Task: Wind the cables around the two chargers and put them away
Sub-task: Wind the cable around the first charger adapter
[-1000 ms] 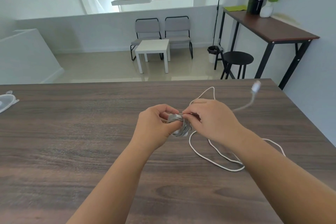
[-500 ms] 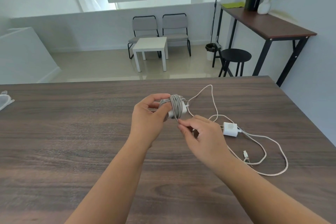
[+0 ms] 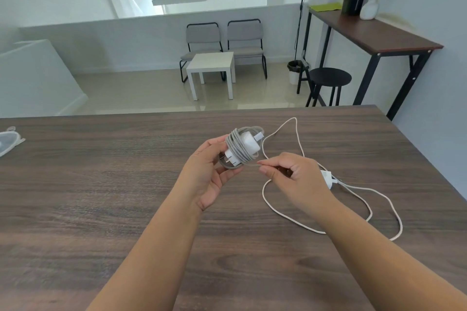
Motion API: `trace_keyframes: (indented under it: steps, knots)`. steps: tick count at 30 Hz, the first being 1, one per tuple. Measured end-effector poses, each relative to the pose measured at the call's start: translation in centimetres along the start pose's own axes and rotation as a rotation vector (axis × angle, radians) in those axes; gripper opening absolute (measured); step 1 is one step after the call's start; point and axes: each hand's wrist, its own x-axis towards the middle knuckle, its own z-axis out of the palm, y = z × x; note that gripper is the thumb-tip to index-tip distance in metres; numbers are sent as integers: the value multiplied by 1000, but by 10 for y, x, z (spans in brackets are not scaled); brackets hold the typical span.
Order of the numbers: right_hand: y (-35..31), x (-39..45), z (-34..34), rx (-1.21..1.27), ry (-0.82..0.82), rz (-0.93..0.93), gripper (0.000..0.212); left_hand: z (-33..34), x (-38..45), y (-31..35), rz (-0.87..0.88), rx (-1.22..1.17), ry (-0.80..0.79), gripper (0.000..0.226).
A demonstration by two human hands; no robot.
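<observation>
While curled round the wrapped charger point(image 3: 243, 148), left hand point(image 3: 211, 174).

Matt wood-grain table point(image 3: 101, 209); smooth white plastic charger point(image 3: 246, 145); braided grey cable point(image 3: 233, 150)

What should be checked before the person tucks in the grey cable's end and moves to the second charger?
1. Left hand grips the wrapped charger: ok.
2. Right hand pinches the tail of the grey cable: ok.
3. Grey coils sit tight around the charger body: ok.
4. Tail end secured under a coil: not ok, it is loose.
5. Second charger within reach on the table, just behind the right hand: ok.
6. White cable wound: not ok, it lies sprawled in loops.
</observation>
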Motion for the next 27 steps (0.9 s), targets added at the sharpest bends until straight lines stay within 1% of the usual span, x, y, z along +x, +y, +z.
trace_keyframes:
  steps: [2, 4, 7, 8, 11, 13, 15, 17, 19, 22, 23, 25, 27]
  knots:
    - [-2, 2, -2, -1, -3, -16, 14, -1, 1, 0, -28, 0, -36, 23]
    - [-4, 5, -5, 40, -34, 17, 16, -2, 1, -2, -63, 1, -85, 23]
    - [-12, 10, -10, 173, -156, 126, 12, -6, 2, -5, -84, 24, -173, 27]
    - [-14, 11, -12, 180, -212, 154, 11, -8, 2, -5, -84, 51, -205, 29]
    - [-18, 17, -24, -1, -337, 154, 22, -18, 2, -5, -62, 164, -319, 24]
    - [-22, 22, -34, -120, -377, 128, 23, -25, 1, -6, -41, 201, -373, 23]
    - [-24, 26, -41, -152, -389, 108, 18, -29, 2, -9, -27, 185, -381, 24]
    - [-27, 27, -43, -45, -387, 144, 9, -30, 3, -10, -44, 141, -383, 24]
    - [-27, 27, -44, 173, -361, 212, 12, -29, 3, -12, -98, 77, -388, 23]
    - [-20, 25, -39, 526, -307, 340, 17, -26, 0, -19, -145, -57, -388, 34]
    - [-18, 24, -36, 618, -280, 378, 16, -23, 0, -22, -145, -82, -369, 34]
    - [-16, 22, -27, 732, -207, 419, 16, -19, 3, -27, -150, -101, -309, 31]
    - [-13, 21, -19, 776, -106, 424, 15, -14, 6, -32, -172, -130, -247, 35]
